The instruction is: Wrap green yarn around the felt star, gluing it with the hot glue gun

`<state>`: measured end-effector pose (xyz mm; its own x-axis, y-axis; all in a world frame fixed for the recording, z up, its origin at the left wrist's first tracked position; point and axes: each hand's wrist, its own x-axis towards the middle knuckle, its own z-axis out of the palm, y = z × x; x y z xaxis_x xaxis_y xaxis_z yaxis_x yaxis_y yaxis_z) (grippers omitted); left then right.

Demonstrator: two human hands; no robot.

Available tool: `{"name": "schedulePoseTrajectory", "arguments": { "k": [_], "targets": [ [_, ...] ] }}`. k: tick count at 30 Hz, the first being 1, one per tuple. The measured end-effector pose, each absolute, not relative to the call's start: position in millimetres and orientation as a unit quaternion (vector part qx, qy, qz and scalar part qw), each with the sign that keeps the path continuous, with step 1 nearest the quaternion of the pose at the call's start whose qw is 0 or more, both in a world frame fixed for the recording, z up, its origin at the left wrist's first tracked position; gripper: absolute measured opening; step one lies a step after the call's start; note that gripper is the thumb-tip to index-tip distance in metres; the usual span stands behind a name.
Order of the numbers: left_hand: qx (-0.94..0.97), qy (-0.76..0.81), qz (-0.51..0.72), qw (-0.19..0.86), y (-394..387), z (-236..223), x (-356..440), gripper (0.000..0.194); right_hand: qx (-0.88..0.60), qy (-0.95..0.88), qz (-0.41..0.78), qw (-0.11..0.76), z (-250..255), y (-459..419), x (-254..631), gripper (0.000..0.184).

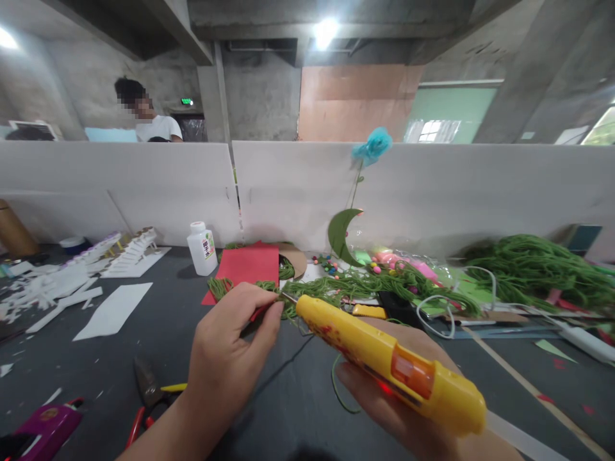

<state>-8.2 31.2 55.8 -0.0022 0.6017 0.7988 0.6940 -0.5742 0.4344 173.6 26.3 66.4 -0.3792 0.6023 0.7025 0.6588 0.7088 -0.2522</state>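
Note:
My right hand is wrapped round a yellow hot glue gun, with a pale glue stick coming out of its back end. The metal tip of the gun is right by the fingertips of my left hand. Thumb and forefinger of that hand are pinched together on a small red piece, mostly hidden by the fingers. Behind the hands lie green yarn and a sheet of red paper. A loose strand of green yarn hangs between the hands.
A green crescent with a blue flower stands by the white partition. On the left are a white bottle, paper scraps, pliers and a purple tool. A yarn heap lies right. A person is beyond.

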Motion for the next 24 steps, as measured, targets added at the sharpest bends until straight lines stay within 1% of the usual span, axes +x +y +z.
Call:
{"name": "schedulePoseTrajectory", "arguments": {
  "k": [2, 7, 14, 18, 21, 24],
  "targets": [
    [-0.703, -0.463, -0.539, 0.04, 31, 55, -8, 0.009, -0.384, -0.821, -0.041, 0.421, 67, 26, 172, 0.02],
    [-0.699, -0.461, -0.546, 0.037, 31, 56, -8, 0.01, -0.375, -0.841, -0.027, 0.389, 72, 26, 173, 0.022],
    [-0.693, -0.467, -0.549, 0.029, 31, 57, -8, 0.009, -0.368, -0.836, -0.102, 0.393, 75, 27, 170, 0.023],
    [-0.689, -0.467, -0.554, 0.016, 31, 56, -7, 0.009, -0.36, -0.841, -0.118, 0.387, 77, 27, 170, 0.025],
    [-0.683, -0.472, -0.558, -0.012, 31, 56, -8, 0.008, -0.347, -0.844, -0.136, 0.387, 78, 27, 172, 0.025],
    [-0.665, -0.486, -0.559, -0.091, 31, 57, -8, 0.009, -0.339, -0.845, -0.139, 0.389, 77, 28, 172, 0.025]
  ]
}}
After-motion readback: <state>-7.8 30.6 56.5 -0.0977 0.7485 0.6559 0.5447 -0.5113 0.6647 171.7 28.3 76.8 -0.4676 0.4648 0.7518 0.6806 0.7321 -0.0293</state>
